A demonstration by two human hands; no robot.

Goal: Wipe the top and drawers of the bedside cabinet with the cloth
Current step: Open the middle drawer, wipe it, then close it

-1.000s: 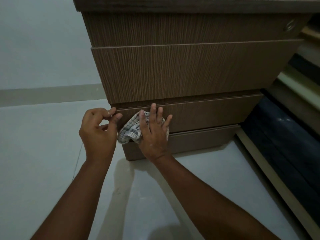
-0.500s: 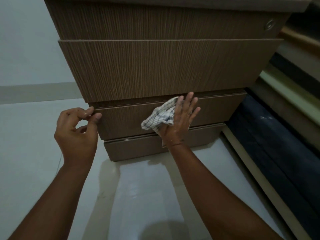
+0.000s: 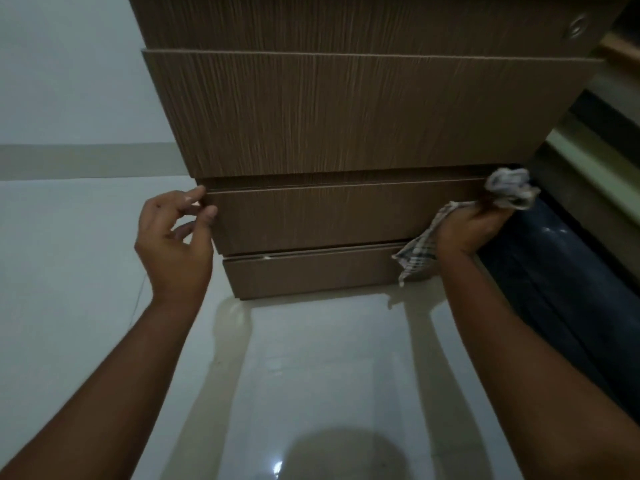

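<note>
The brown wood-grain bedside cabinet (image 3: 346,112) fills the upper part of the head view, its drawer fronts stacked one above the other. My left hand (image 3: 173,244) pinches the top left corner of the lower drawer (image 3: 329,216) with thumb and forefinger. My right hand (image 3: 474,226) is at that drawer's right end, closed on the checked white cloth (image 3: 509,192). The cloth bunches above my fingers, and a loose tail of it hangs down on the left of my hand, over the bottom plinth (image 3: 311,275).
Glossy pale floor tiles (image 3: 311,375) stretch in front of the cabinet. A dark blue mattress or bed edge (image 3: 554,271) runs close along the right. A pale wall with a grey skirting band (image 3: 86,161) lies to the left. A round lock (image 3: 576,27) sits on the top drawer.
My right hand has swept the cloth from the left part of the lower drawer front to its right end. My left hand has kept its pinch on the drawer's left corner.
</note>
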